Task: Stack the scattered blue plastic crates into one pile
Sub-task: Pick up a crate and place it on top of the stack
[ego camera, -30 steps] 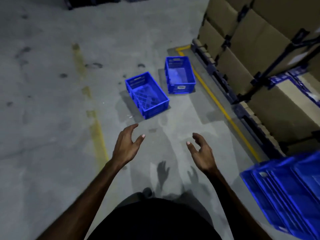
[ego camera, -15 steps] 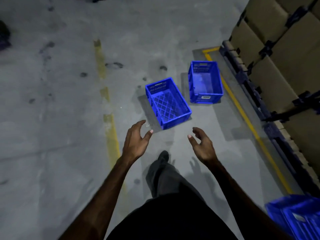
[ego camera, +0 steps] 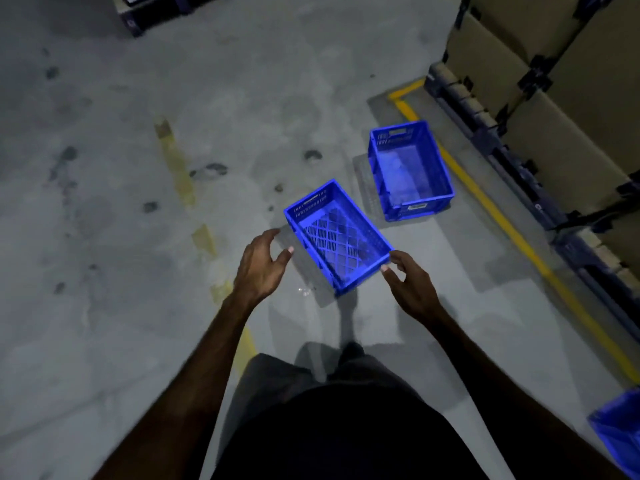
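Two blue plastic crates lie open side up on the concrete floor. The near crate (ego camera: 337, 235) has a lattice bottom and sits turned at an angle in the middle of the view. The far crate (ego camera: 410, 169) has a solid bottom and a white label on its near wall. My left hand (ego camera: 261, 263) hovers just left of the near crate with fingers spread, holding nothing. My right hand (ego camera: 410, 284) is at the crate's near right corner, fingers loosely curved and empty; whether its fingertips touch the rim I cannot tell. A blue crate pile (ego camera: 620, 426) shows at the bottom right edge.
Pallets (ego camera: 485, 123) loaded with strapped cardboard boxes (ego camera: 568, 109) run along the right side behind a yellow floor line (ego camera: 498, 216). A worn yellow stripe (ego camera: 180, 174) crosses the floor on the left. A dark pallet (ego camera: 152, 12) stands at the top.
I have stepped closer to the near crate. Both hands have moved forward and now flank it; before, they hung in the air well short of it.
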A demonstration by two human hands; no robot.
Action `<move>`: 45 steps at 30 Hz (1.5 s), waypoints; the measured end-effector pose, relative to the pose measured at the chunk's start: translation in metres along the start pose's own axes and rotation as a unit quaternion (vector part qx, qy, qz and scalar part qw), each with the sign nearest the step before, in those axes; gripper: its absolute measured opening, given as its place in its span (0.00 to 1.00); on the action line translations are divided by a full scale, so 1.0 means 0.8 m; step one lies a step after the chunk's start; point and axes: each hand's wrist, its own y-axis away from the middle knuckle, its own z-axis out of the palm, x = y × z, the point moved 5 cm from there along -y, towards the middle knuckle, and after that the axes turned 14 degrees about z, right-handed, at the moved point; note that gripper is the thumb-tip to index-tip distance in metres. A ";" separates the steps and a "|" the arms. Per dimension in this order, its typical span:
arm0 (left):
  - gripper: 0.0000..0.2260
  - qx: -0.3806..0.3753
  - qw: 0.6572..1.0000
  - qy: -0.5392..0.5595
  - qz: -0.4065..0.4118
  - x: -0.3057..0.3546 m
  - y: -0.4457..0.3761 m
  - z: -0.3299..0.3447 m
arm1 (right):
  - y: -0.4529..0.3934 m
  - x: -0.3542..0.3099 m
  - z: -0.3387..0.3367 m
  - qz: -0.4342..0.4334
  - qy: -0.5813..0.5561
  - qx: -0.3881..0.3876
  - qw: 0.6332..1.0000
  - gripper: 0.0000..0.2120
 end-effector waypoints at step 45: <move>0.22 -0.330 0.942 -0.045 0.030 -0.527 -0.672 0.409 | -0.450 0.305 0.398 0.474 -0.194 0.156 0.845 0.28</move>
